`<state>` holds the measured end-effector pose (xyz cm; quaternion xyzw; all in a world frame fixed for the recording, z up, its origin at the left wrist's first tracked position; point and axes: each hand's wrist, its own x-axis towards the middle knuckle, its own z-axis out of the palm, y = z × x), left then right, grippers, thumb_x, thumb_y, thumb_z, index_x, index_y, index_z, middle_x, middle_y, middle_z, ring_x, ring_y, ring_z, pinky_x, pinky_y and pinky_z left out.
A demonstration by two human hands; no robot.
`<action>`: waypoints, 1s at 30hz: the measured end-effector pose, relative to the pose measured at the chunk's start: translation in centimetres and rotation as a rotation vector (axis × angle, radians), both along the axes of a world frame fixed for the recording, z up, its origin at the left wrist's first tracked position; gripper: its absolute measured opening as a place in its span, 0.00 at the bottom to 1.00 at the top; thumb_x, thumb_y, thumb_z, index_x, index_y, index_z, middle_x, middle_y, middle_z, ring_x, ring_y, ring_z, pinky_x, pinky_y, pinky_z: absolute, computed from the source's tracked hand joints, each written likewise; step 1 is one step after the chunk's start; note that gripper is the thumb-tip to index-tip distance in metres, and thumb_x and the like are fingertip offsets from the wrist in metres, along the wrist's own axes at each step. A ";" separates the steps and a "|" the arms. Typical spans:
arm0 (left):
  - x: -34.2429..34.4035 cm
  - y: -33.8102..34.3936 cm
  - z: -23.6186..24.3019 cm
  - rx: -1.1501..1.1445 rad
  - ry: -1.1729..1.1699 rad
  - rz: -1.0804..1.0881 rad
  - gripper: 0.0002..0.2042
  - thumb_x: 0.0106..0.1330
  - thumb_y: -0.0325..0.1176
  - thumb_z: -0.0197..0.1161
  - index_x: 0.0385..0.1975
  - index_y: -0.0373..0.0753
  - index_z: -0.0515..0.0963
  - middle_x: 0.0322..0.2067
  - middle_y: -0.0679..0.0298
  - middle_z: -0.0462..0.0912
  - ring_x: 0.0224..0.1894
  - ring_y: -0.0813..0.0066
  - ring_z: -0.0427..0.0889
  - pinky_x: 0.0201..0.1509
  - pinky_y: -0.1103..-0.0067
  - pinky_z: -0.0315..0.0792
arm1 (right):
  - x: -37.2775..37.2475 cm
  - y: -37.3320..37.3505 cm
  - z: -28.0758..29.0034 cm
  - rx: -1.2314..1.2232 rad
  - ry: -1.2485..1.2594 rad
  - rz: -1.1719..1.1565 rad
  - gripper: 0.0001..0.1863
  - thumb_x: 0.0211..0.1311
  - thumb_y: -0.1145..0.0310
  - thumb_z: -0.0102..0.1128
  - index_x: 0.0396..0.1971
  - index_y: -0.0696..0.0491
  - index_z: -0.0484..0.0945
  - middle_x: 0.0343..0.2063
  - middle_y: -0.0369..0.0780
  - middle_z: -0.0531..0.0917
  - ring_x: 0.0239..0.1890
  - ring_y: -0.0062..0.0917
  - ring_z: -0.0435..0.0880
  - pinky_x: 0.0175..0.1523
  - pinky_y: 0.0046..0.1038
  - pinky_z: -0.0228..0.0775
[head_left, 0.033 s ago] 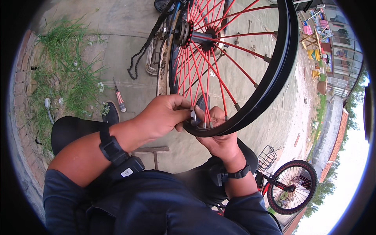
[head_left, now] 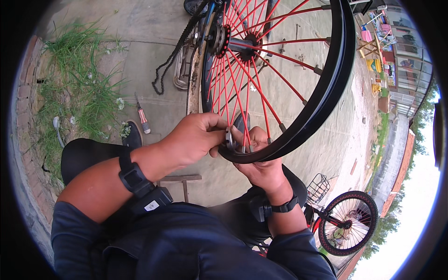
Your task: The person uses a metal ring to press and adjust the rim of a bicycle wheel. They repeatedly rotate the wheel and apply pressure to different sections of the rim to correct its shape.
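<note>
left fingers (head_left: 216, 136) pinching metal tool (head_left: 229, 138), right fingers (head_left: 258, 136) around rim (head_left: 322, 107)

The left hand (head_left: 198, 133) is pinching a small metal tool (head_left: 229, 138) beside the spokes (head_left: 268, 106), just inside the lower edge of a black wheel (head_left: 322, 109). The right hand (head_left: 262, 171) is cupping that edge from below, its fingers reaching up among the red spokes. A dark chain (head_left: 161, 77) is hanging left of the hub (head_left: 240, 45). A screwdriver (head_left: 143, 120) is lying on the ground (head_left: 163, 119) near a shoe (head_left: 133, 135) and grass (head_left: 77, 88). Another bike (head_left: 333, 219) is standing at lower right.
</note>
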<state>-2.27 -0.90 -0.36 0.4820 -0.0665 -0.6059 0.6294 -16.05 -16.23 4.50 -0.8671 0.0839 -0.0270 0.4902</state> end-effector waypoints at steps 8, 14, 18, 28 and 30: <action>0.1 -0.2 0.2 -0.009 -0.126 -0.075 0.07 0.75 0.28 0.57 0.42 0.37 0.83 0.28 0.71 0.81 0.24 0.87 0.75 0.28 0.85 0.71 | 0.5 -0.1 0.0 -0.028 0.016 0.067 0.29 0.56 0.82 0.68 0.61 0.59 0.79 0.31 0.34 0.66 0.34 0.23 0.70 0.42 0.27 0.69; 0.1 -0.4 1.0 -0.012 -0.112 -0.090 0.09 0.74 0.26 0.54 0.46 0.37 0.82 0.28 0.71 0.79 0.23 0.86 0.73 0.27 0.84 0.68 | -0.3 -0.3 -0.9 0.197 0.172 -0.036 0.23 0.62 0.82 0.67 0.59 0.60 0.80 0.36 0.32 0.67 0.40 0.18 0.74 0.45 0.23 0.70; 0.0 -0.5 0.6 -0.033 -0.092 -0.082 0.09 0.74 0.25 0.53 0.45 0.37 0.80 0.31 0.70 0.80 0.26 0.85 0.74 0.28 0.83 0.69 | 0.6 0.0 -0.4 0.033 -0.031 0.028 0.14 0.65 0.75 0.69 0.49 0.57 0.81 0.29 0.34 0.69 0.31 0.24 0.69 0.35 0.28 0.64; 0.4 -0.5 1.3 0.030 -0.180 -0.040 0.07 0.76 0.28 0.56 0.46 0.36 0.80 0.28 0.69 0.79 0.25 0.84 0.74 0.29 0.82 0.70 | 0.0 0.1 -0.2 0.036 -0.066 -0.034 0.23 0.56 0.83 0.72 0.54 0.57 0.82 0.38 0.38 0.81 0.39 0.28 0.81 0.45 0.28 0.74; 0.1 -0.5 1.1 0.029 -0.218 0.020 0.08 0.75 0.28 0.56 0.47 0.34 0.80 0.27 0.66 0.81 0.23 0.82 0.76 0.27 0.79 0.72 | -0.1 0.0 -0.4 0.084 -0.055 -0.064 0.23 0.55 0.82 0.73 0.52 0.58 0.82 0.39 0.38 0.82 0.40 0.27 0.82 0.46 0.28 0.75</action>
